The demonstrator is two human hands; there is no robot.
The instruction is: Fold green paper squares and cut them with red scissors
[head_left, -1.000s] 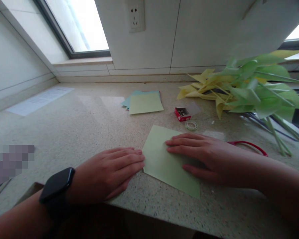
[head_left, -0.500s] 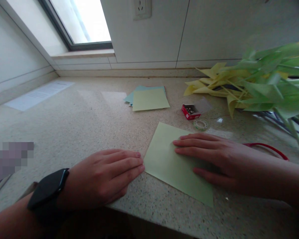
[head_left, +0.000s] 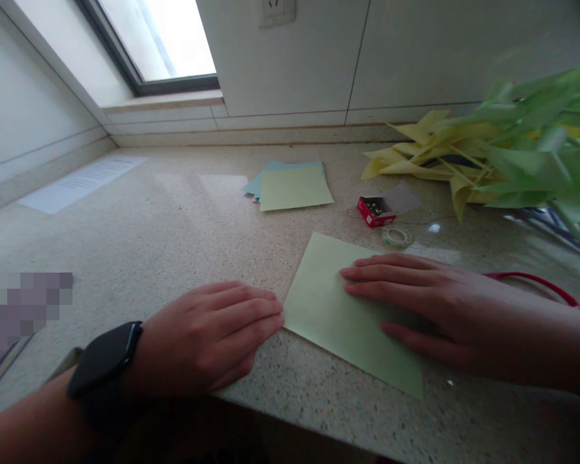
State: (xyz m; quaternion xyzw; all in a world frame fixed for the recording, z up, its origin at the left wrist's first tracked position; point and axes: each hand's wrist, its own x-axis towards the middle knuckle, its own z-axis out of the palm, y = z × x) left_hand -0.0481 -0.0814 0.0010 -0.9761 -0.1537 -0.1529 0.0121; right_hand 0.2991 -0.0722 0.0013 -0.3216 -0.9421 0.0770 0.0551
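Note:
A light green sheet of paper [head_left: 333,309] lies flat on the speckled stone counter [head_left: 174,238] near its front edge. My right hand [head_left: 415,303] rests flat on the sheet's right half with the fingers stretched out toward the left. My left hand [head_left: 212,335], with a black watch [head_left: 104,367] on the wrist, lies flat on the counter with its fingertips touching the sheet's left edge.
Behind the sheet are a small stack of green and blue paper [head_left: 292,187], a red box of pins [head_left: 376,211] and a roll of clear tape [head_left: 397,236]. A heap of yellow and green paper pinwheels [head_left: 493,161] fills the right. A red loop [head_left: 536,287] lies beside my right wrist. A printed page [head_left: 82,183] lies at far left.
The view has tilted slightly, shifting everything a little right and up in the frame. Both hands stay flat in the same place on and beside the sheet.

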